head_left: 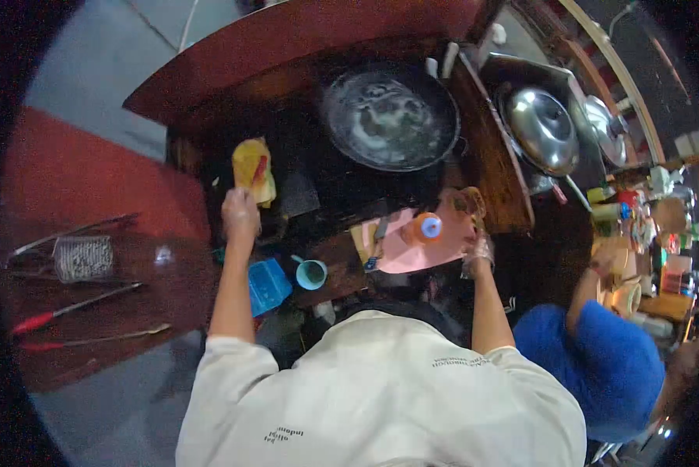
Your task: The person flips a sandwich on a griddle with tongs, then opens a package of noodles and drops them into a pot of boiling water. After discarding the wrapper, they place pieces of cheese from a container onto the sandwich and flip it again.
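My left hand (241, 212), in a clear glove, is closed at the lower end of a yellow, flat item (251, 167) with a red strip on it; what the item is I cannot make out. My right hand (478, 253), also gloved, is at the right edge of a pink board (404, 253). Just above that hand is a brownish flat item (468, 204), blurred, and its contact with the fingers is unclear. An orange bottle (425, 227) with a pale top stands on the board.
A large wok (392, 117) of bubbling liquid sits ahead. Lidded pots (540, 128) are at the right, near a person in blue (598, 358). A blue container (268, 286) and a cup (311, 274) sit near my left arm. Tongs (77, 310) lie at the far left.
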Demonstrator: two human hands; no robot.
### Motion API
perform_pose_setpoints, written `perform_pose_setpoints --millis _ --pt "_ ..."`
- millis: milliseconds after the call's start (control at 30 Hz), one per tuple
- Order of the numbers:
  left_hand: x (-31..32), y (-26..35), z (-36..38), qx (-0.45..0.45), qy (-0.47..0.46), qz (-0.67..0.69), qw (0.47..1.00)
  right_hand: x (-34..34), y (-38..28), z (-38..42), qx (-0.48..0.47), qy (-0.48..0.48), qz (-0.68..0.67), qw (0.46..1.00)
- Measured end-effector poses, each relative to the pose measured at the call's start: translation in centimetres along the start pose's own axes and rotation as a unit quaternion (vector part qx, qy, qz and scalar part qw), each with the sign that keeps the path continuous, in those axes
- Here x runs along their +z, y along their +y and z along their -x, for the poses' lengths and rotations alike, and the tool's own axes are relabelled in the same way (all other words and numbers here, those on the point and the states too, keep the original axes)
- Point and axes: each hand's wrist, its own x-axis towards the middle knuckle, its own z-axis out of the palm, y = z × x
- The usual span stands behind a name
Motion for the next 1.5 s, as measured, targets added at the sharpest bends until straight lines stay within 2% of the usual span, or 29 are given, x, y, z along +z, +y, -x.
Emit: perform_pose_setpoints --millis 67,133,167,233,267,333,367,433,467,533,600,667,700,733,767,833,867,933,967,1000,1067,1100,1133,1200,1267,1333,1400,1433,1500 --pt "-1.3 1.9 2.1 -0.025 -0.041 -0.011 0.999 -0.6 0.0 -0.2 0.029 -0.004 0.013 1.000" --pt "-1.9 1.9 3.8 -0.069 0.041 0.023 0.997 0.3 -1.8 2.4 0.026 0.009 0.028 0.999" --pt "-2.0 1.9 4.7 -0.064 0.038 0.025 0.997 0.7 -3.0 4.1 0.022 0.017 0.049 0.998" --pt "-2.2 2.4 5.8 -0.087 -0.051 0.063 0.993 0.1 -2.5 3.7 -0.007 -0.009 0.090 0.996" --pt "-2.5 3.0 6.5 -0.081 -0.053 0.065 0.993 -0.5 -2.0 3.1 -0.030 -0.030 0.113 0.993" --pt "-4.6 6.9 7.2 -0.123 -0.110 0.193 0.967 -0.1 -1.6 2.4 -0.044 -0.029 0.121 0.991" --pt "-6.0 9.8 7.3 -0.144 -0.128 0.185 0.964 -0.2 -1.7 1.8 -0.049 -0.035 0.121 0.991" --pt "-9.2 17.1 7.7 -0.115 -0.167 0.226 0.953 -1.5 -1.0 0.6 -0.048 -0.031 0.117 0.992" --pt "-10.4 20.5 8.2 -0.096 -0.195 0.263 0.940 -2.2 -0.3 -0.1 -0.059 -0.064 0.168 0.982" --pt "-10.9 26.7 9.2 0.080 -0.200 0.255 0.943 -2.9 0.1 0.2 -0.070 -0.095 0.214 0.970" --pt "-8.3 31.7 11.1 0.186 -0.205 0.186 0.943 -3.4 -1.5 2.4 -0.065 -0.129 0.212 0.966" --pt "-5.5 37.3 12.2 0.249 -0.304 0.032 0.919 -4.8 -4.8 7.1 -0.048 -0.131 0.196 0.971" --pt "-2.0 38.1 12.4 0.256 -0.305 0.036 0.916 -5.6 -6.0 8.3 -0.041 -0.182 0.276 0.943" --pt "3.1 39.1 13.0 0.338 -0.276 -0.015 0.900 -7.0 -6.8 8.7 -0.033 -0.225 0.352 0.908" --pt "6.3 41.5 13.1 0.421 -0.238 -0.060 0.873 -8.8 -4.1 6.6 -0.128 -0.228 0.457 0.850" --pt "7.9 45.9 12.6 0.266 -0.317 0.023 0.910 -12.2 -3.9 5.8 -0.297 -0.311 0.557 0.710" --pt "9.9 46.2 12.4 0.236 -0.316 0.026 0.919 -14.3 -5.8 6.7 -0.197 -0.302 0.559 0.747" --pt "15.2 46.3 11.6 0.190 -0.382 -0.021 0.904 -16.1 -17.6 15.2 0.000 -0.248 0.553 0.795" --pt "17.5 45.2 12.1 0.260 -0.333 -0.057 0.905 -17.1 -19.7 15.5 -0.049 -0.218 0.589 0.777" --pt "19.7 43.5 13.0 0.324 -0.281 -0.094 0.898 -18.0 -21.1 15.0 -0.128 -0.172 0.545 0.811" --pt "23.7 41.5 13.5 0.280 -0.247 -0.036 0.927 -20.0 -23.9 14.1 -0.298 -0.083 0.456 0.835" --pt "20.9 42.9 13.2 0.258 -0.293 -0.062 0.919 -20.5 -27.3 14.8 -0.399 -0.069 0.489 0.772" --pt "20.2 43.3 12.9 0.266 -0.290 -0.059 0.918 -20.6 -28.2 13.8 -0.334 -0.024 0.263 0.905" --pt "19.6 43.6 12.6 0.183 -0.354 -0.061 0.915 -21.5 -32.7 12.0 -0.339 0.066 0.129 0.930" --pt "19.3 42.9 12.8 0.219 -0.328 -0.007 0.919 -21.9 -37.9 11.5 -0.338 0.166 -0.034 0.926" --pt "19.0 42.8 12.8 0.252 -0.304 0.046 0.918 -24.1 -42.0 8.6 -0.360 0.201 -0.181 0.893" --pt "18.2 43.1 13.1 0.278 -0.288 -0.083 0.913 -26.9 -45.6 5.5 -0.378 0.237 -0.283 0.849" --pt "17.7 42.9 13.5 0.277 -0.258 -0.033 0.925 -28.9 -46.3 4.0 -0.370 0.260 -0.274 0.849" --pt "11.7 45.8 13.2 0.266 -0.314 -0.035 0.911 -34.2 -47.2 1.3 -0.337 0.322 -0.163 0.869"
